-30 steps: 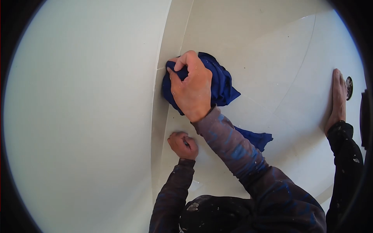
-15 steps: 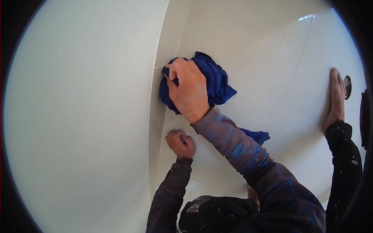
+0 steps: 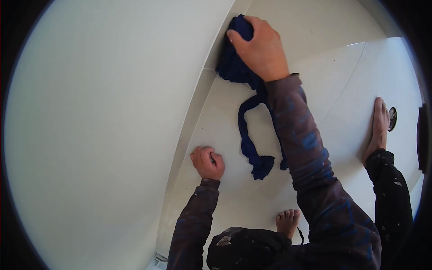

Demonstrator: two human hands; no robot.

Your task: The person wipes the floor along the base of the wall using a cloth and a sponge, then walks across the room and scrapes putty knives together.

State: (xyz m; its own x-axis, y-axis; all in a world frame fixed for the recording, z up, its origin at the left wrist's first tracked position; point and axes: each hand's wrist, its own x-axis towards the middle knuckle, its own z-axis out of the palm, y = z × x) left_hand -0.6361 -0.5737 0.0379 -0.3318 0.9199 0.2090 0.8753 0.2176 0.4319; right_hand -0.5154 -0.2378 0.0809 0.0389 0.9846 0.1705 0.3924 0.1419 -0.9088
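Observation:
My right hand grips a bunched dark blue cloth at the foot of the wall. The cloth presses against the light skirting along the floor's edge, and long strips of it trail back across the tiles beside my forearm. Closer to me, my left hand is curled into a fist low over the floor, apart from the cloth. A small dark spot shows between its thumb and fingers; what it is I cannot make out.
A smooth pale wall fills the left side, with the skirting below it. Glossy cream floor tiles lie to the right. My bare foot rests beside a round drain hole. A whitish object sits at the bottom edge.
My right hand has moved forward along the skirting, away from me, with the cloth. The cloth's strips now stretch out behind it. My left hand keeps its fist in nearly the same place.

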